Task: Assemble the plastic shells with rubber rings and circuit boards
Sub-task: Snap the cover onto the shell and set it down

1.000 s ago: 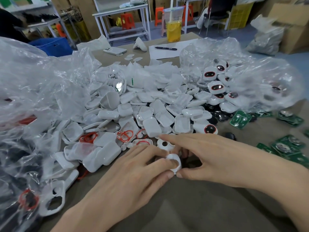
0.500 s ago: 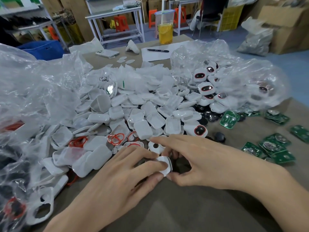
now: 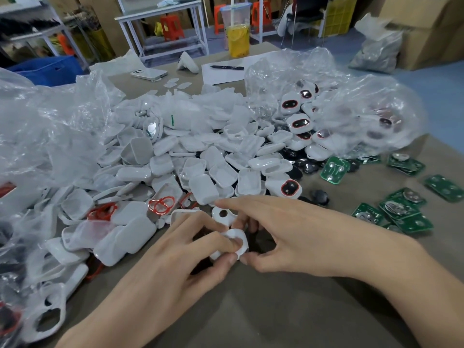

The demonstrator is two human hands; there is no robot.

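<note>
Hands meet low in the middle of the brown table (image 3: 276,312), close together, and both hold one small white shell (image 3: 239,243) just above the tabletop. The left hand (image 3: 170,262) pinches the shell with a finger on top and the thumb under it. The right hand (image 3: 303,237) grips the other side with its thumb at the near edge and curled fingers behind, while its first finger sticks out straight toward the pile. Fingers cover most of the shell, so I cannot tell what is inside it. Just behind it lies a white piece with a dark hole (image 3: 223,214). A big pile of white shells (image 3: 200,159) fills the table beyond the hands. Some red rubber rings (image 3: 162,204) lie at the near edge of the pile, to the left of the hands. Green circuit boards (image 3: 401,212) lie flat on the table to the right, well apart from the hands. A done shell with a red ring (image 3: 291,188) sits at the pile's right edge, and a black round part (image 3: 319,197) sits just beside it. One clear bag (image 3: 50,121) is bunched up on the left, and a second clear bag (image 3: 364,109) on the right has more red-ringed shells in it. At the far end of the table are a phone (image 3: 149,74), a pen (image 3: 227,67) on a sheet of paper (image 3: 221,76), and a yellow jug (image 3: 237,38).
</note>
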